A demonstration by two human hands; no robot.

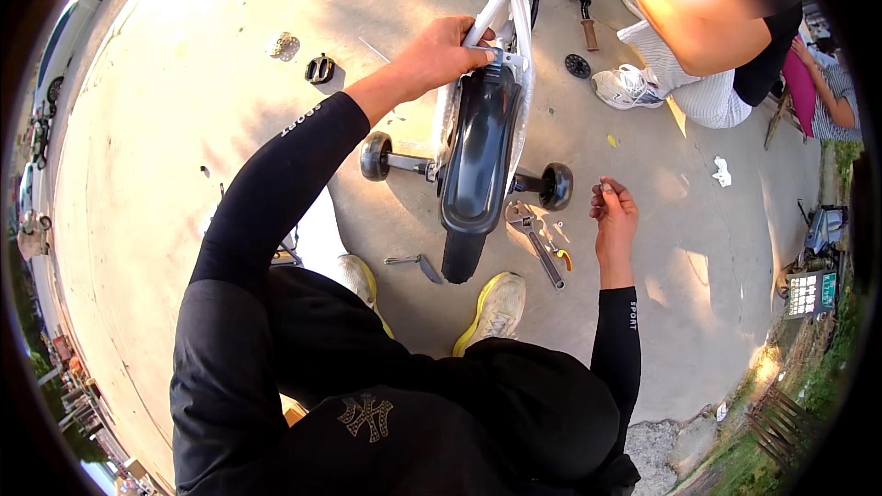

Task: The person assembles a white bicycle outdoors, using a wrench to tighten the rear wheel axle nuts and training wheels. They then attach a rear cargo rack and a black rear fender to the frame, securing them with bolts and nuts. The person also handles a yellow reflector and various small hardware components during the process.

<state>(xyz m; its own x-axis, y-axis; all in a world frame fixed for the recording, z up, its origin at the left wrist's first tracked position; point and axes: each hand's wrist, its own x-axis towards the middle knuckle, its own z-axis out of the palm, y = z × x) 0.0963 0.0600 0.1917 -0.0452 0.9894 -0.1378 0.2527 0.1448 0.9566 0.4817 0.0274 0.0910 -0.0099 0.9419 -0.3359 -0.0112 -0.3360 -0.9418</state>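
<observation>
A small white bicycle frame [520, 28] stands between my feet, its rear toward me. A glossy black fender [476, 156] covers the rear tyre [462, 259]. Small black training wheels stick out on the left [375, 156] and right [556, 186]. My left hand [450, 57] is closed round the frame by the fender's upper end, thumb pressing on the fender bracket. To the right of the bicycle, my right hand [616, 216] is raised off the ground with fingertips pinched together. Whatever is between them, if anything, is too small to make out.
An adjustable wrench [544, 255] and a yellow-handled tool [563, 260] lie right of the tyre, a folding multi-tool [426, 267] left. A black pedal [320, 69] lies farther left. Another person [707, 46] crouches at the upper right, near a brown-gripped handlebar [589, 32].
</observation>
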